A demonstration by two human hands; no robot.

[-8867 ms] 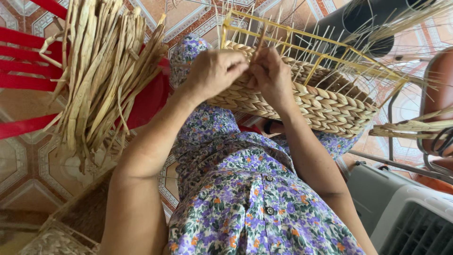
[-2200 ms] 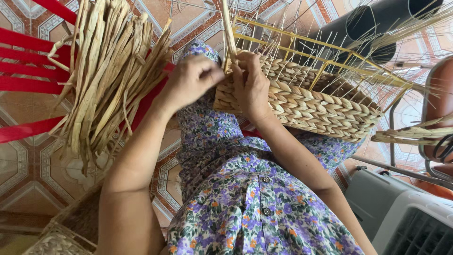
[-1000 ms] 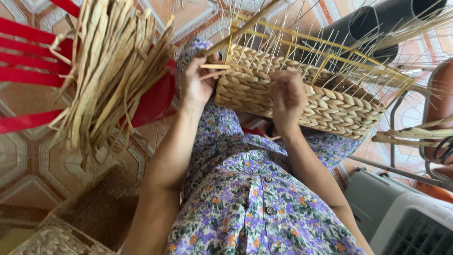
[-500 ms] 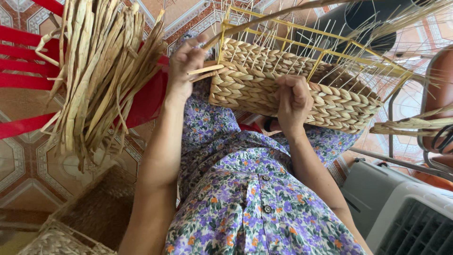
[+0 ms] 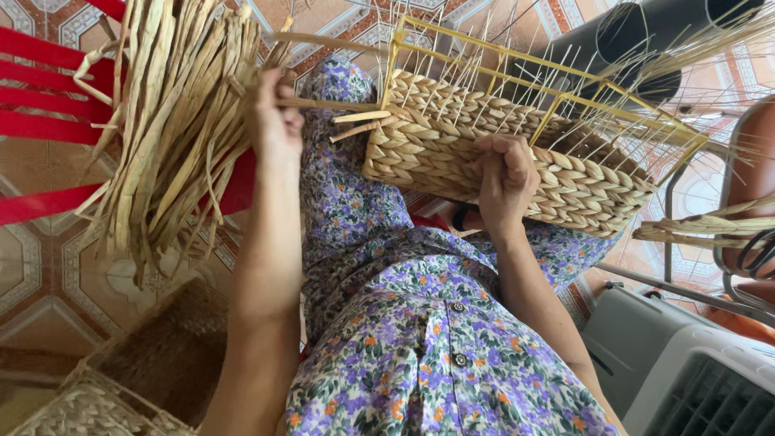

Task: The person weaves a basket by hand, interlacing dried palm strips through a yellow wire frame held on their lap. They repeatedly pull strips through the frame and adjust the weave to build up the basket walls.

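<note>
A half-woven straw basket [image 5: 452,137] on a yellow wire frame [image 5: 565,81] rests on my lap. My right hand [image 5: 507,179] presses against its woven side wall, fingers curled on the braid. My left hand [image 5: 276,121] is out to the left of the basket, closed on a long dry straw strand [image 5: 339,103] that runs from my fingers to the basket's corner. A second strand [image 5: 331,40] stretches above it toward the frame's top corner. Thin wire uprights stick up from the unwoven rim.
A thick bundle of dried straw [image 5: 173,129] hangs over a red chair [image 5: 48,121] on the left. Another woven basket [image 5: 121,387] sits at the lower left on the tiled floor. At lower right stands a grey appliance [image 5: 686,371], with black tubes [image 5: 646,40] beyond the basket.
My left hand has drawn away from the basket's corner to the left, pulling the strand taut. My right hand has stayed on the basket's side, shifting slightly.
</note>
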